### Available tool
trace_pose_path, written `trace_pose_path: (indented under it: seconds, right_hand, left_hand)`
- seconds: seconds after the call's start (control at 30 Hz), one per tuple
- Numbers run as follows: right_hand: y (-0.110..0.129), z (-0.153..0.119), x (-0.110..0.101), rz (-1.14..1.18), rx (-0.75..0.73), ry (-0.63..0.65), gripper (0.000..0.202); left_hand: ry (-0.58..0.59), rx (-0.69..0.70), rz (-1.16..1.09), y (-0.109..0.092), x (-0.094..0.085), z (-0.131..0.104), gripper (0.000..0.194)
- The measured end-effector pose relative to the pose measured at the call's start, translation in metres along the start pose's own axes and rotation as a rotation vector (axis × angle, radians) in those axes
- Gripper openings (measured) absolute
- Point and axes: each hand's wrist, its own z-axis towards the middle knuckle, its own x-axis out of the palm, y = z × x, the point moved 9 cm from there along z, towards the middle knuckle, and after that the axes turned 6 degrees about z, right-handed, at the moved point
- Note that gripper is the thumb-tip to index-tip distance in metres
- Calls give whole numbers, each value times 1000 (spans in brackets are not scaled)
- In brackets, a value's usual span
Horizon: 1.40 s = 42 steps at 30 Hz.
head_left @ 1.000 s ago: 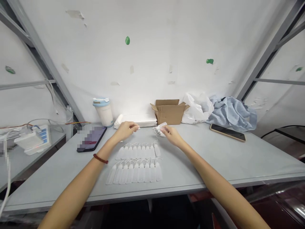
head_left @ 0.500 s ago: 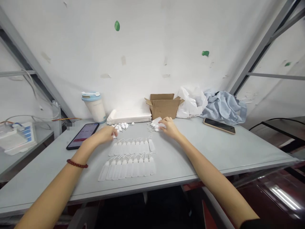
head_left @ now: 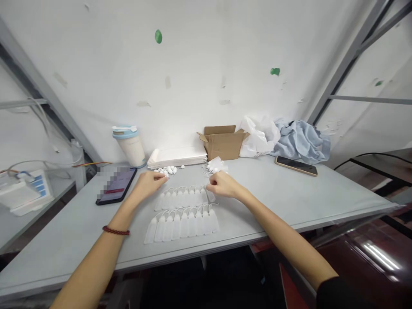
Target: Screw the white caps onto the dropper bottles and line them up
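My left hand (head_left: 149,184) is closed in a pinch beside a heap of small white pieces (head_left: 170,170). Whatever its fingertips hold is too small to make out. My right hand (head_left: 224,184), fingers curled shut, hovers at the right end of the upper row of white translucent tags (head_left: 182,199) with string loops, partly covering the last tag (head_left: 210,196). Anything inside that grip is hidden. A second row of such tags (head_left: 183,225) lies nearer the table's front edge. Just behind my right hand is a loose bunch of similar tags (head_left: 217,165).
Along the wall stand a cup with a blue lid (head_left: 130,146), a white stack (head_left: 178,157), an open cardboard box (head_left: 224,146), a white plastic bag (head_left: 259,137) and a blue cloth (head_left: 301,141). Phones lie at left (head_left: 117,186) and right (head_left: 296,166).
My right hand has left the loose bunch of tags and come nearer, to the end of the upper row. My left hand has shifted slightly right. The view has shifted a little.
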Motion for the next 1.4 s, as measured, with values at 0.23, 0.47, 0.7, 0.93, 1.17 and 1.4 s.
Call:
trace_pose_path:
  seconds: [0.23,0.47,0.7,0.93,1.17,1.4]
  right_hand:
    - [-23,0,16,-26,107,164,35]
    - [-36,0,25,99,163,268,28]
    - [-29,6,8,201,71,88,24]
    - [-7,6,-8,293,-77,-128,13]
    - [14,2,-8,442,-302,-230,18]
    - [14,4,0,452,-328,-260,26]
  left_hand:
    - [5,-59,-199,-10,7,5,34]
    - [173,-57,-373,-54,10,16,28]
    - [197,-6,-684,-69,37,18,27]
    - [118,-97,-917,-52,32,15,30]
    - [157,-85,-1052,-71,51,9,30]
    - [143,-127,-1124,-72,55,9,23]
